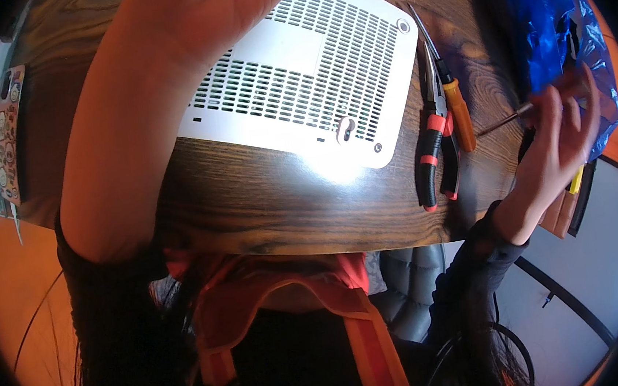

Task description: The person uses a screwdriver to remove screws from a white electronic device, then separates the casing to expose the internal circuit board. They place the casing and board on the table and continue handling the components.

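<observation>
A white plastic device casing with rows of vent slots lies on the wooden table, a small screw visible near its lower right corner. My left hand is over the upper left part of the casing. Its fingers run out of the picture at the top. At the right, my right hand is raised by the table's edge, somewhat blurred. From its fingers a thin metal screwdriver shaft points left toward the tools; the handle is hidden. Long-nose pliers with red and black grips lie beside an orange-handled screwdriver.
A crumpled blue plastic bag lies at the far right, beyond my right hand. A phone in a patterned case is at the left edge. The wooden table's front edge curves just before my body. A black padded seat shows below.
</observation>
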